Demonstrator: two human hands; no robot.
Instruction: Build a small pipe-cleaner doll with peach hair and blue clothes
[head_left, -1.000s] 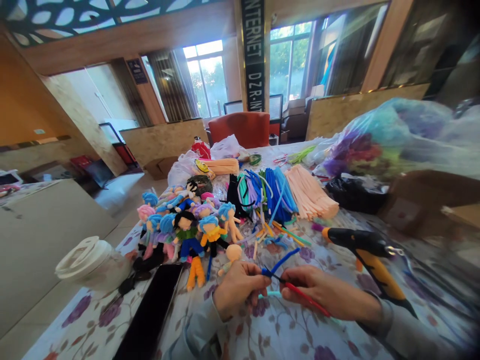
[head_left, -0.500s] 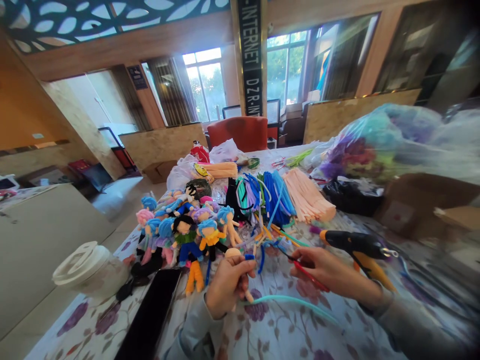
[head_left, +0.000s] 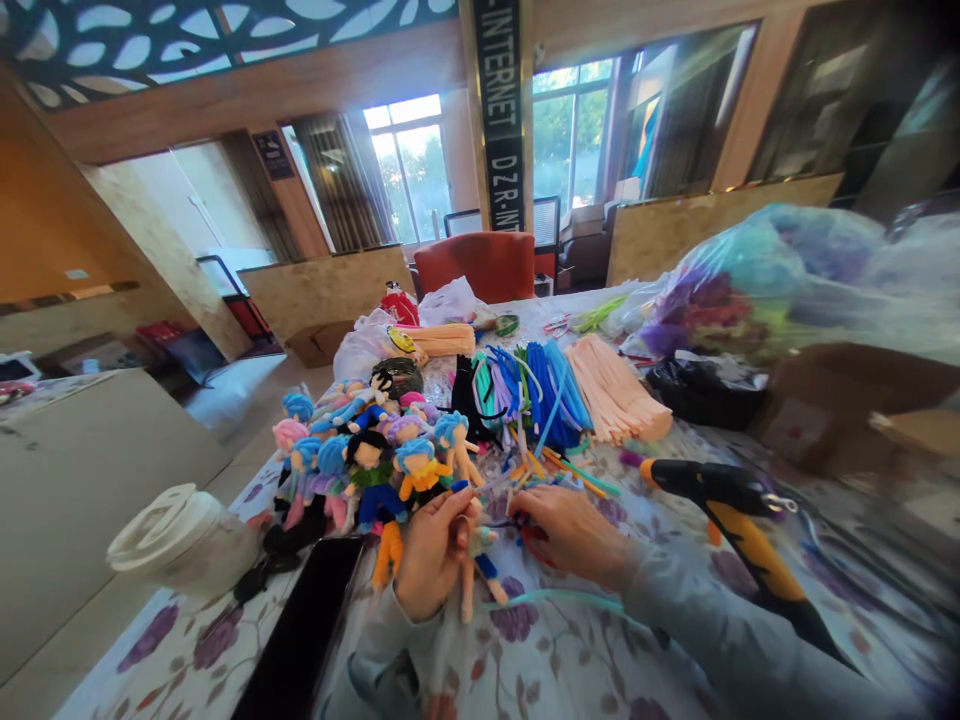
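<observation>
My left hand (head_left: 429, 558) is closed around a small peach pipe-cleaner doll (head_left: 469, 585). Its legs hang below my fingers, one wrapped in dark blue, and a bit of blue shows at my fingertips. Just to the right, my right hand (head_left: 574, 535) is curled over red-handled scissors (head_left: 534, 545), whose blades are mostly hidden. A mint-green pipe cleaner (head_left: 562, 597) lies on the cloth below both hands. Several finished dolls (head_left: 367, 465) with blue, pink, purple and black hair are heaped beyond my left hand.
Bundles of blue pipe cleaners (head_left: 551, 390) and peach pipe cleaners (head_left: 619, 390) lie behind the hands. A glue gun (head_left: 712, 485) with cables is at right. At left are a black phone (head_left: 304, 620) and a white lidded cup (head_left: 184, 540). Plastic bags (head_left: 795, 270) stand back right.
My right hand has moved left with the scissors, close to my left hand. My left hand has turned and shifted slightly left, so the doll's legs now show.
</observation>
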